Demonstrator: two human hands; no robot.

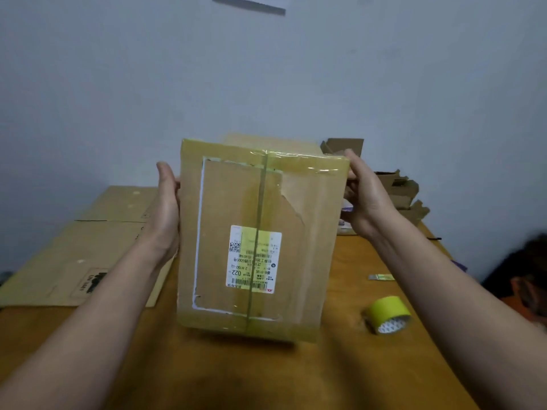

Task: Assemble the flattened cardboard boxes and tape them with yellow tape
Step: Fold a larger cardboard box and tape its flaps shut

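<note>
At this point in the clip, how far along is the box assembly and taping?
Done: one box is folded into shape, with tape running down its middle seam and across its top edge. In hand: the left hand and right hand hold it by its sides. Left: a flattened cardboard sheet lies unassembled on the table's left, and the yellow tape roll sits ready on the right.

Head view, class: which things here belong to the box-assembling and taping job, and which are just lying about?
Job: cardboard box, held between left hand and right hand; yellow tape roll; flattened cardboard.
Lying about: torn cardboard pieces; small metallic item on the table.
</note>
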